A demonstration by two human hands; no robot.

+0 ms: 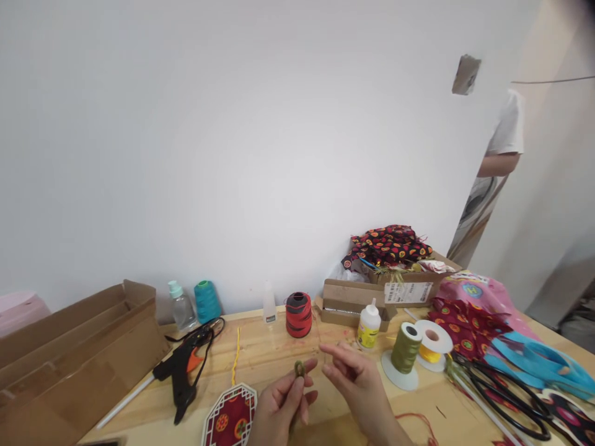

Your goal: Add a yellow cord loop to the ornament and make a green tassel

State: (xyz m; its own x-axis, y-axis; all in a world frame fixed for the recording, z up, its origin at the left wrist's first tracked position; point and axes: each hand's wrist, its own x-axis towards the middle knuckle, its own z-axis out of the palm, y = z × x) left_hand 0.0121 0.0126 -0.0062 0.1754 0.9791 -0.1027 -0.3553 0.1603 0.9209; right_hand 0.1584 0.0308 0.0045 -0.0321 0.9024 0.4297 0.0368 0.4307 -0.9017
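My left hand (284, 401) pinches an olive-green looped thread bundle (300, 370) between thumb and fingers, its loop standing up above the fingertips. Just to the right, my right hand (356, 381) is raised with index finger and thumb apart, and I see nothing held in it. Below and left of my left hand lies an octagonal white lattice frame (253, 396) backed with dark red patterned fabric (231, 421). A twisted yellow cord (236, 356) runs up from its top. A spool of olive-green thread (406, 348) stands right of my right hand.
A glue gun (181, 375) and a long cardboard box (88, 353) lie left. Along the wall stand a teal thread cone (207, 301), a red thread spool (298, 314) and a glue bottle (369, 325). Black-handled scissors (511, 396) and fabric (469, 325) lie right. A person (504, 139) stands beyond.
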